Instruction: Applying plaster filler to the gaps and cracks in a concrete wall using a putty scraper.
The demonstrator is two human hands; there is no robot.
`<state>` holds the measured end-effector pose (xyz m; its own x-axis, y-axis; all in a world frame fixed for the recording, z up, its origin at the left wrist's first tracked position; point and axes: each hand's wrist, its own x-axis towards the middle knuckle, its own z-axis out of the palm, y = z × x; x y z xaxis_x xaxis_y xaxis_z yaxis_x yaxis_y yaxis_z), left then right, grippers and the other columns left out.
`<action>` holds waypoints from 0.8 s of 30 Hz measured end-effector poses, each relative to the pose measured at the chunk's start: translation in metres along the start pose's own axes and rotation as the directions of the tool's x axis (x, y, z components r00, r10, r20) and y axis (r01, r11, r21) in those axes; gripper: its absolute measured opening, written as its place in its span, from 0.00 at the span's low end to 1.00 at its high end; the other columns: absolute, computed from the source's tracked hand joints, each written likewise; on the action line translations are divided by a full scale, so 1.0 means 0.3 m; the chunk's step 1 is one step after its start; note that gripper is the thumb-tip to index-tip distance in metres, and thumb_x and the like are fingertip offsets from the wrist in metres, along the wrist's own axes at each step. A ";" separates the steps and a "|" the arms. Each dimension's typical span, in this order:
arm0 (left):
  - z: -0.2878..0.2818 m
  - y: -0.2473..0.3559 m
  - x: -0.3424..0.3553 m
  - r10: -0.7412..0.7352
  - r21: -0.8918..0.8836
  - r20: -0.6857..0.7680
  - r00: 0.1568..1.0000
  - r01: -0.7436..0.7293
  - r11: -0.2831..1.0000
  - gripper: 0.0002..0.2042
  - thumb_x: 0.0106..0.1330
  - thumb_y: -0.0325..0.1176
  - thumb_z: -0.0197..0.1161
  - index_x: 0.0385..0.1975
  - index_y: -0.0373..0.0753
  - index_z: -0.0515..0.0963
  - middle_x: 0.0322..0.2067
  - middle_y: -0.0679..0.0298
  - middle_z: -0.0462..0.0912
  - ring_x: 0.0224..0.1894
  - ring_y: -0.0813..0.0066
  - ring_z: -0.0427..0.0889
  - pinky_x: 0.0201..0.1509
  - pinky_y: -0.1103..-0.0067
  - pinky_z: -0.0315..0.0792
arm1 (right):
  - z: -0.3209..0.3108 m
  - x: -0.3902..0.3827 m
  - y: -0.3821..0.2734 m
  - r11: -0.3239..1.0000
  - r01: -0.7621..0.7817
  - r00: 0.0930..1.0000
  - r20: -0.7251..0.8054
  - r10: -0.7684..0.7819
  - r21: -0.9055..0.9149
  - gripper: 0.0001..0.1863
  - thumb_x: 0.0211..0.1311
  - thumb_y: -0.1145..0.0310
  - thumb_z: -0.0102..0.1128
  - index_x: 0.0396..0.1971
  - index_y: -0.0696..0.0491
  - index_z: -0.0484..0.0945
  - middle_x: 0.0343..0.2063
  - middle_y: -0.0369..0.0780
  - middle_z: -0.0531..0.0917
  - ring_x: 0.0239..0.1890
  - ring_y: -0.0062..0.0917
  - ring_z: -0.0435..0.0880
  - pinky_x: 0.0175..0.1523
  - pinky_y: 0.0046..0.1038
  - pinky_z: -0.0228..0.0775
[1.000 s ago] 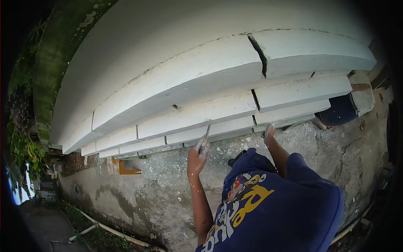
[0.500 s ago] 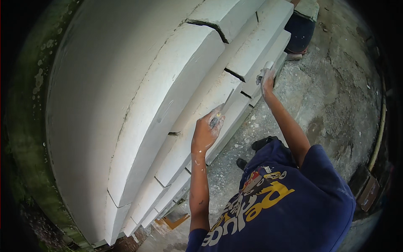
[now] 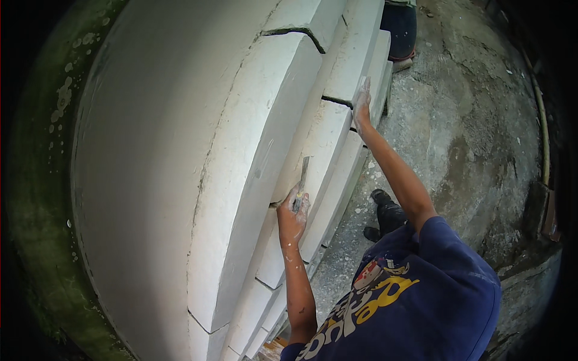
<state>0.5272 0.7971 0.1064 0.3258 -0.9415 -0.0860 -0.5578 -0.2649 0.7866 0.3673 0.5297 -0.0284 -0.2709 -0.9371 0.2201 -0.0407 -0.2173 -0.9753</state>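
My left hand (image 3: 293, 207) grips a flat metal scraper (image 3: 304, 173) with its blade pointing up over a white ledge (image 3: 310, 141). My right hand (image 3: 362, 102), dusted pale, lies with fingers extended along the outer edge of the white stepped blocks farther up. Dark, uneven gaps (image 3: 337, 102) split the blocks, and a long crack runs along where the top block (image 3: 247, 180) meets the smooth white wall (image 3: 138, 180).
Stained concrete (image 3: 457, 138) runs along the right, with a pale pipe (image 3: 542, 132) at its far edge. A dark object (image 3: 398, 33) stands beyond the blocks. A mossy green strip (image 3: 48, 180) borders the left. My shoes (image 3: 379, 198) show below.
The view has turned, so the blocks now run more upright. My left hand with the scraper sits lower in view. My right hand's fingers appear straighter along the block edge.
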 end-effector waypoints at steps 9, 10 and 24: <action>0.040 0.012 0.024 -0.151 -0.380 -0.021 0.988 0.132 0.915 0.17 0.77 0.35 0.57 0.59 0.33 0.75 0.24 0.68 0.76 0.18 0.86 0.68 0.20 0.85 0.63 | -0.027 0.113 -0.098 0.951 -0.258 0.964 -0.021 0.265 0.169 0.30 0.82 0.59 0.28 0.78 0.49 0.42 0.78 0.44 0.45 0.79 0.40 0.39 0.81 0.36 0.34; 0.043 0.010 0.028 -0.142 -0.349 -0.019 0.990 0.126 0.929 0.18 0.77 0.35 0.57 0.61 0.33 0.74 0.24 0.67 0.77 0.18 0.85 0.69 0.20 0.85 0.64 | -0.026 0.121 -0.104 0.949 -0.262 0.962 -0.032 0.271 0.174 0.30 0.82 0.59 0.28 0.78 0.49 0.42 0.78 0.44 0.45 0.79 0.40 0.39 0.81 0.36 0.34; 0.031 0.024 0.063 -0.151 -0.005 -0.050 0.987 0.151 0.989 0.13 0.72 0.31 0.61 0.52 0.32 0.81 0.24 0.64 0.79 0.20 0.83 0.73 0.23 0.82 0.68 | -0.007 -0.039 -0.149 0.964 -0.226 0.971 0.111 0.212 0.141 0.30 0.82 0.56 0.25 0.78 0.47 0.40 0.78 0.44 0.40 0.80 0.37 0.34 0.81 0.36 0.29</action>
<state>0.5222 0.7753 0.1048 0.4440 -0.8792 -0.1728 -0.4989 -0.4028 0.7674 0.3703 0.5508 0.0126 -0.1650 -0.9862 0.0097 0.1577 -0.0360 -0.9868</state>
